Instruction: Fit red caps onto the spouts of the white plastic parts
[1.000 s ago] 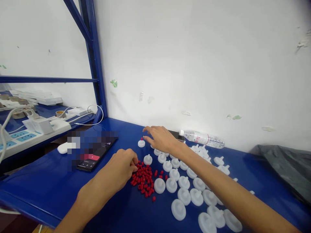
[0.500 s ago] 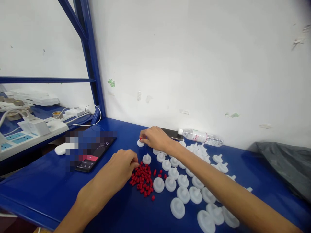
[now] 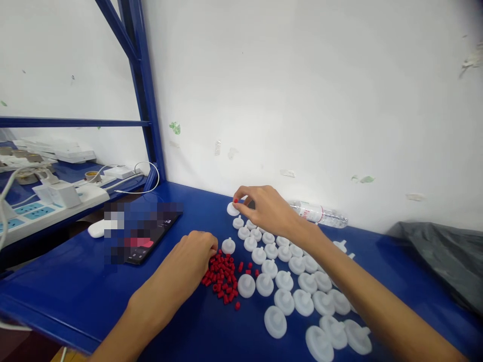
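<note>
Mid-frame, the right hand (image 3: 268,210) pinched a red-tipped, round white plastic disc (image 3: 231,210), likely for control; the left hand's (image 3: 194,251) hold was hidden.

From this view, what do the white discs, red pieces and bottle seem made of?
White discs: likely satin plastic; milky, softly shaded surfaces. Red pieces: plastic or rubber, can't tell; opaque, evenly coloured. Bottle: probably glossy clear plastic; see-through with bright glints.

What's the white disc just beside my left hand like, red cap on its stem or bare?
Bare: the white disc by your left hand shows a plain white stem pointing up; nearby red caps lie loose.
</note>
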Tool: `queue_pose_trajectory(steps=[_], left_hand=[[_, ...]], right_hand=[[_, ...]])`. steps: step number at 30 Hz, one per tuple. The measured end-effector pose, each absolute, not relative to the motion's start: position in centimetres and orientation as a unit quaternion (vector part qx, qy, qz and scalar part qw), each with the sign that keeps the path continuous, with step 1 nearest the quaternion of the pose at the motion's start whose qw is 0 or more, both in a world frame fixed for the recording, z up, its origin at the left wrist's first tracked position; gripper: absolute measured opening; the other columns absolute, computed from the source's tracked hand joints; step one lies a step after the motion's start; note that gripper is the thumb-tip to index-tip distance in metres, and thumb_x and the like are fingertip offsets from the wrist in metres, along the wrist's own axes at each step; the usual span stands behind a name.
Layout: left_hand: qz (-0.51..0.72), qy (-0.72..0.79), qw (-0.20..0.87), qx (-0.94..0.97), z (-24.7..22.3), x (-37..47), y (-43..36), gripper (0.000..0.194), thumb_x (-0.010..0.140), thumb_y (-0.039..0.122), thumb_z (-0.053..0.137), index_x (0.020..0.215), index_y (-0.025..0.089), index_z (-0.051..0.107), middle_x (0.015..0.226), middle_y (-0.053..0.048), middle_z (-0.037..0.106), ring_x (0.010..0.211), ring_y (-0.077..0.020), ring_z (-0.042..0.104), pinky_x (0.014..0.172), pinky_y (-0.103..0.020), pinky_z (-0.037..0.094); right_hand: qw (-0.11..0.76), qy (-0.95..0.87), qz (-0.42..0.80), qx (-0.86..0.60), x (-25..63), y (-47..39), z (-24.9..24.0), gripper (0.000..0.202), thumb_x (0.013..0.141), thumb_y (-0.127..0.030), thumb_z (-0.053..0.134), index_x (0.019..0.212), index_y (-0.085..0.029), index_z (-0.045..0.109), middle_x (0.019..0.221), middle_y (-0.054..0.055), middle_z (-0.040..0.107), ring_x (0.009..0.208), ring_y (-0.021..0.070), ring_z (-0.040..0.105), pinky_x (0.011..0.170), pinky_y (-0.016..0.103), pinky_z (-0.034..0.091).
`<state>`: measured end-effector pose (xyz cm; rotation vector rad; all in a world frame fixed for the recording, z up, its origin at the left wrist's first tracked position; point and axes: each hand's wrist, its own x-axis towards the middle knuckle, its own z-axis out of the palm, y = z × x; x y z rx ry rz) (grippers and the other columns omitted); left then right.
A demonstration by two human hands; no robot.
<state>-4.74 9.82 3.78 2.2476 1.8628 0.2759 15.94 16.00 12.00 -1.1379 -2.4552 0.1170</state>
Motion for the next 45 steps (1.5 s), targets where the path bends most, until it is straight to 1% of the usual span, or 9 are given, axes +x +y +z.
queue_pose_trajectory(steps=[8, 13, 23, 27, 31, 34, 36, 40, 45], left_hand=[[0.089, 0.63, 0.092, 0.766, 3.9, -4.7, 9.7, 0.027, 0.099, 0.015, 0.05, 0.08, 0.023, 0.067, 0.085, -0.007, 0.069, 0.083, -0.0252, 0.067, 0.071, -0.033, 0.035], [0.085, 0.625, 0.093, 0.77, 4.2, -4.6, 9.4, 0.024, 0.102, 0.018, 0.051, 0.083, 0.023, 0.066, 0.091, -0.005, 0.07, 0.087, -0.0245, 0.068, 0.075, -0.033, 0.037], [0.101, 0.633, 0.116, 0.759, 4.3, -4.7, 9.5, 0.014, 0.093, 0.013, 0.062, 0.088, 0.024, 0.069, 0.092, -0.001, 0.074, 0.087, -0.021, 0.068, 0.071, -0.03, 0.039], [0.118, 0.63, 0.114, 0.759, 5.1, -4.9, 9.4, 0.02, 0.099, 0.02, 0.056, 0.084, 0.025, 0.069, 0.084, 0.0, 0.073, 0.079, -0.0197, 0.067, 0.07, -0.031, 0.039], [0.155, 0.657, 0.073, 0.734, 6.3, -4.8, 9.0, 0.028, 0.105, 0.025, 0.043, 0.093, 0.024, 0.069, 0.093, -0.004, 0.077, 0.088, -0.0248, 0.07, 0.077, -0.035, 0.04], [0.211, 0.675, 0.048, 0.706, 7.0, -4.5, 8.6, 0.027, 0.105, 0.03, 0.043, 0.107, 0.026, 0.069, 0.099, -0.003, 0.078, 0.092, -0.0264, 0.071, 0.077, -0.035, 0.041], [0.273, 0.658, 0.06, 0.699, 7.4, -4.1, 8.3, 0.027, 0.106, 0.041, 0.045, 0.114, 0.028, 0.068, 0.093, 0.0, 0.078, 0.081, -0.0231, 0.071, 0.072, -0.033, 0.042], [0.324, 0.6, 0.091, 0.726, 7.8, -3.5, 7.7, 0.036, 0.106, 0.056, 0.043, 0.104, 0.027, 0.065, 0.075, 0.005, 0.072, 0.057, -0.017, 0.059, 0.061, -0.031, 0.038], [0.326, 0.596, 0.033, 0.733, 7.9, -3.5, 7.7, 0.035, 0.108, 0.043, 0.039, 0.081, 0.025, 0.052, 0.065, 0.004, 0.06, 0.058, -0.0172, 0.051, 0.06, -0.032, 0.031]], right_hand=[[0.211, -0.881, 0.024, -0.422, 17.4, 16.0, 11.5, 0.018, 0.101, -0.028, 0.059, 0.106, -0.02, 0.075, 0.095, 0.006, 0.08, 0.084, 0.0202, 0.072, 0.068, 0.03, 0.046], [0.202, -0.879, -0.001, -0.432, 17.6, 16.3, 11.3, 0.02, 0.102, -0.027, 0.056, 0.11, -0.02, 0.073, 0.092, 0.007, 0.079, 0.08, 0.0205, 0.071, 0.065, 0.03, 0.043], [0.19, -0.883, -0.004, -0.428, 17.5, 16.2, 11.3, 0.018, 0.101, -0.024, 0.055, 0.109, -0.02, 0.071, 0.098, 0.008, 0.079, 0.086, 0.0221, 0.071, 0.069, 0.032, 0.042], [0.206, -0.883, 0.027, -0.42, 17.5, 16.2, 11.2, 0.016, 0.103, -0.025, 0.053, 0.111, -0.018, 0.065, 0.091, 0.007, 0.077, 0.08, 0.0207, 0.068, 0.066, 0.031, 0.041], [0.214, -0.892, 0.083, -0.389, 17.4, 15.6, 11.3, 0.015, 0.108, -0.026, 0.046, 0.115, -0.019, 0.057, 0.084, 0.003, 0.074, 0.068, 0.0161, 0.063, 0.063, 0.029, 0.04], [0.219, -0.901, 0.113, -0.358, 17.0, 15.0, 11.5, 0.011, 0.108, -0.028, 0.05, 0.114, -0.021, 0.056, 0.093, 0.003, 0.075, 0.076, 0.0155, 0.064, 0.067, 0.028, 0.043], [0.22, -0.907, 0.124, -0.337, 16.6, 14.5, 11.7, 0.014, 0.107, -0.03, 0.054, 0.118, -0.022, 0.057, 0.099, 0.003, 0.074, 0.082, 0.0158, 0.065, 0.07, 0.027, 0.044], [0.204, -0.927, 0.102, -0.298, 15.8, 13.3, 12.2, 0.031, 0.105, -0.03, 0.063, 0.133, -0.022, 0.053, 0.106, 0.004, 0.073, 0.087, 0.017, 0.066, 0.074, 0.028, 0.046], [0.175, -0.941, 0.001, -0.29, 15.4, 12.6, 12.5, 0.035, 0.103, -0.039, 0.069, 0.13, -0.017, 0.063, 0.114, 0.009, 0.072, 0.101, 0.0225, 0.067, 0.083, 0.033, 0.049]])
